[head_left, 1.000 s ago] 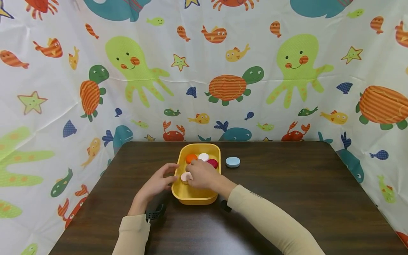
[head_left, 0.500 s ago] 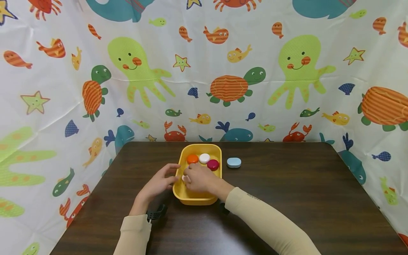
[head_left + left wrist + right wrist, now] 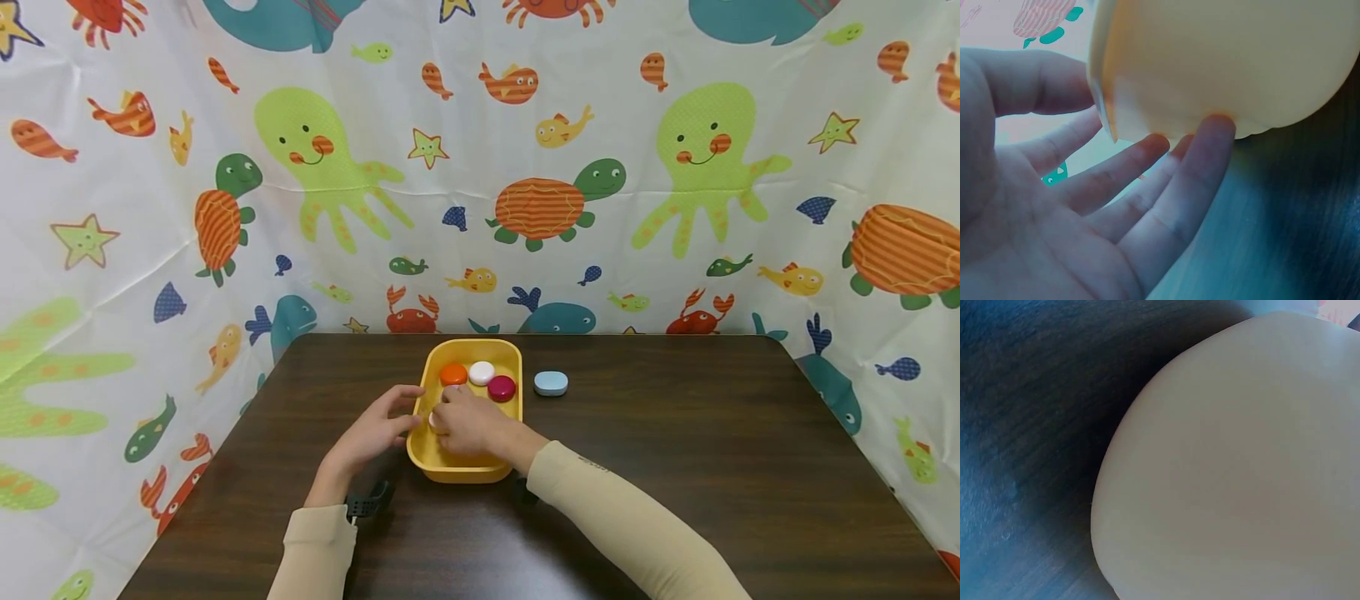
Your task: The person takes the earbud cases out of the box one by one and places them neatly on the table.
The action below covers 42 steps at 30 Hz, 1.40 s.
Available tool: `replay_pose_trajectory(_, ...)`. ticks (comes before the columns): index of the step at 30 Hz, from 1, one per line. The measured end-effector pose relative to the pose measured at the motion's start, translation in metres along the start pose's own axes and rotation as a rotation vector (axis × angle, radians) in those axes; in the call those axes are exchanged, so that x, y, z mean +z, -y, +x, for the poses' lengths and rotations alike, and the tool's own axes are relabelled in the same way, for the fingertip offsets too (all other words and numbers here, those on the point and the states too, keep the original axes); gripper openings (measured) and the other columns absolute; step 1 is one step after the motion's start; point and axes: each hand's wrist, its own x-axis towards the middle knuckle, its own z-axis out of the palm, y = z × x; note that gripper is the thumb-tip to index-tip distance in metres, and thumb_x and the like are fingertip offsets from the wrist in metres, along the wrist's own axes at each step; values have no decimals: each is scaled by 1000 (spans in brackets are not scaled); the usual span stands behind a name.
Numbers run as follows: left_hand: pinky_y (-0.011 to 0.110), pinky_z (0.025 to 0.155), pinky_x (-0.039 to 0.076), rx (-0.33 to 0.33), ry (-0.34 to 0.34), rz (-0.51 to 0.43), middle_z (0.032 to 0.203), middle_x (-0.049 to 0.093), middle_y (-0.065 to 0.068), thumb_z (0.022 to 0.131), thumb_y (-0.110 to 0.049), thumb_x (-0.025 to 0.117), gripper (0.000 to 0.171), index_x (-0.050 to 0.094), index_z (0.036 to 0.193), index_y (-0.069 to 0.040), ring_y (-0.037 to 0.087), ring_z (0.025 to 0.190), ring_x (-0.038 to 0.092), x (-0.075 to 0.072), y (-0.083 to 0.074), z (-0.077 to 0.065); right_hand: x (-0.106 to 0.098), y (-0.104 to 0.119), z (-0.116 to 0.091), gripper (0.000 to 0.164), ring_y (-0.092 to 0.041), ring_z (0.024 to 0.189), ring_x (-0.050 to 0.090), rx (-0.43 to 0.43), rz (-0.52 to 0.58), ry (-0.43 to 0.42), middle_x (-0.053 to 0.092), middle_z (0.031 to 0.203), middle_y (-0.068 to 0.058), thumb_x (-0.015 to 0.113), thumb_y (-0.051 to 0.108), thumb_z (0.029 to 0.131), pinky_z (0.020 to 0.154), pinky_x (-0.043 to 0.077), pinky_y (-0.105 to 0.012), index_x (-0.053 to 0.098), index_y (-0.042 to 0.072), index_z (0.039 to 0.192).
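Observation:
In the head view, a yellow plastic bin (image 3: 465, 475) sits on the dark table. My right hand (image 3: 472, 423) is down inside it, fingers curled at a pale pink rounded piece (image 3: 434, 422), mostly hidden by the fingers. Farther back in the bin lie an orange piece (image 3: 453, 374), a white piece (image 3: 482, 372) and a crimson piece (image 3: 501, 388), all smooth and rounded. My left hand (image 3: 375, 427) is at the bin's left side. Its loosely bent fingers touch the outer wall (image 3: 1222, 69) in the left wrist view. The right wrist view shows the bin's outside (image 3: 1229, 462), not the hand.
A light blue oval piece (image 3: 551, 383) lies on the table (image 3: 675, 433), just right of the bin. A white curtain (image 3: 465, 283) printed with sea animals hangs behind the table and along its sides. Dark wrist straps (image 3: 367, 502) are worn under the forearms.
The right hand has shifted slightly left and toward the near end inside the bin, covering more of the pale pink piece and uncovering the crimson one. The left hand stays at the bin's side.

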Motion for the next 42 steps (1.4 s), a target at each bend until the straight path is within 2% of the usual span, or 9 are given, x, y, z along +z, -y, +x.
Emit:
replay_pose_trajectory(5, 49, 93, 56, 2, -5, 2, 147, 47, 22, 101, -20, 60, 49, 46, 147, -10, 37, 123, 55, 0, 1, 0, 2, -1, 1, 27, -18, 105, 45, 6, 23, 11, 52, 115, -1, 74, 31, 91, 88, 50, -25, 73, 17, 115)
replay_pose_trajectory(12, 49, 92, 56, 3, -5, -5, 147, 46, 22, 100, -18, 60, 49, 46, 147, -10, 37, 122, 56, 0, 1, 1, 4, -3, 1, 35, -16, 105, 46, 9, 23, -3, 56, 116, 0, 71, 30, 93, 93, 49, -25, 69, 16, 125)
replay_pose_trajectory(22, 49, 91, 57, 5, -8, -7, 148, 46, 23, 100, -18, 60, 49, 46, 146, -10, 37, 120, 58, 1, 1, 1, 3, 1, -1, 20, -15, 96, 49, -16, 18, -41, 56, 101, 3, 70, 28, 95, 88, 50, -23, 66, 17, 112)
replay_pose_trajectory(30, 49, 91, 57, 8, -8, -6, 148, 46, 23, 100, -17, 60, 48, 46, 146, -11, 37, 121, 57, 1, 0, 1, 3, 1, -2, 24, -15, 95, 47, -20, 9, -1, 53, 103, 2, 66, 28, 97, 82, 48, -22, 69, 16, 118)
replay_pose_trajectory(36, 48, 90, 58, 10, -8, -5, 147, 46, 23, 100, -16, 59, 48, 46, 146, -10, 38, 122, 56, 2, 1, 0, 1, 2, -7, 19, -15, 95, 44, -25, 16, 43, 49, 103, 2, 65, 29, 97, 78, 47, -21, 66, 19, 113)
replay_pose_trajectory(42, 47, 90, 57, 2, -13, -5, 147, 46, 22, 100, -16, 59, 48, 46, 146, -11, 38, 123, 55, 1, 1, 1, -1, 3, -10, 18, -15, 95, 46, -14, 31, 73, 50, 104, 2, 66, 30, 96, 80, 49, -24, 63, 21, 112)
